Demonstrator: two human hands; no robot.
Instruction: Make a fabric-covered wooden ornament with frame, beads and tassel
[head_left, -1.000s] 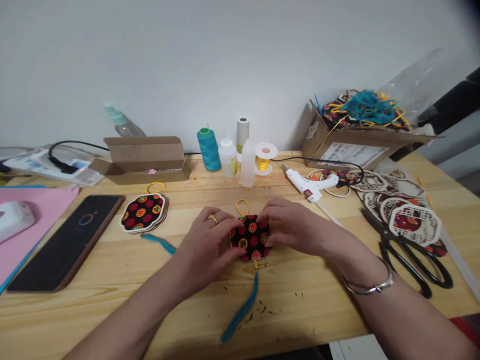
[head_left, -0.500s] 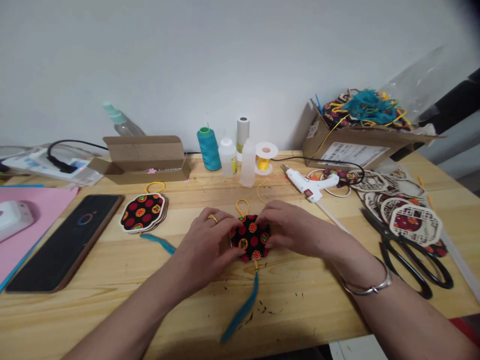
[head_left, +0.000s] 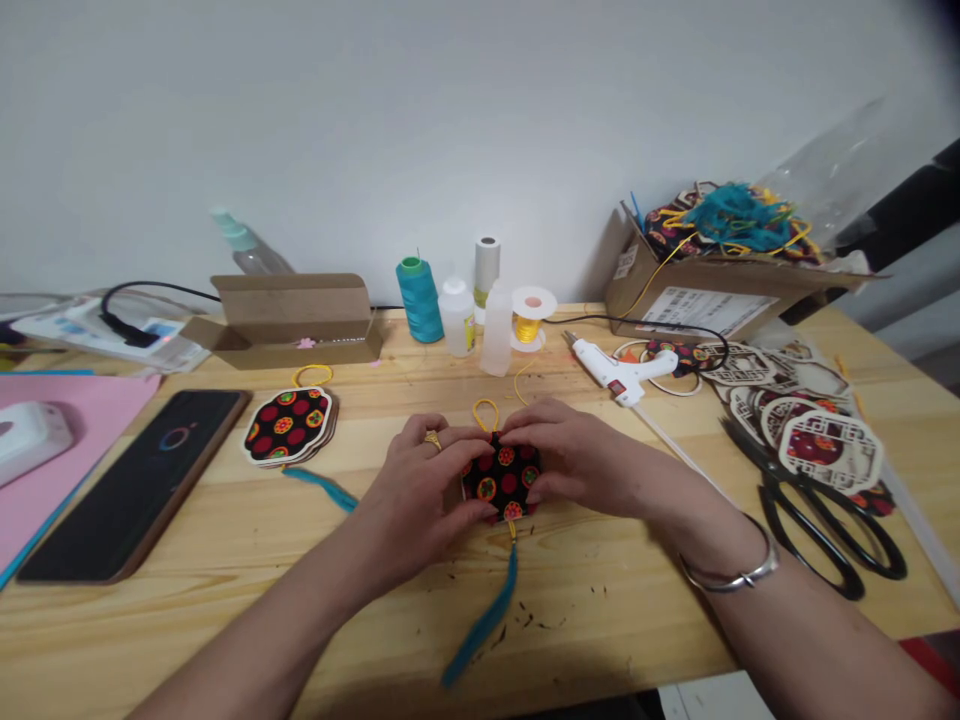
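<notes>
A black fabric pendant (head_left: pixel 507 478) with red and orange flower prints lies on the wooden table in front of me. From its top comes a yellow cord loop (head_left: pixel 486 414), and a teal tassel (head_left: pixel 487 622) trails from its lower edge. My left hand (head_left: pixel 427 490), with a ring on one finger, grips the pendant's left side between thumb and fingers. On the other side, my right hand (head_left: pixel 581 455) holds its upper and right edges. Fingertips cover parts of the pendant's rim. A stack of similar pendants (head_left: pixel 289 425) with pale borders lies to the left.
A phone (head_left: pixel 135 485) lies at left. Along the back stand an open carton (head_left: pixel 296 345), teal thread (head_left: pixel 420 300), bottles (head_left: pixel 496 330) and a yellow cord spool (head_left: pixel 529 330). To the right are a glue gun (head_left: pixel 619 368), scissors (head_left: pixel 806 500), cut-out frames (head_left: pixel 832 450) and a filled box (head_left: pixel 697 300).
The fingers of both hands have shifted slightly along the pendant's top edge, now closer together there. The pendant and its tassel stay in place.
</notes>
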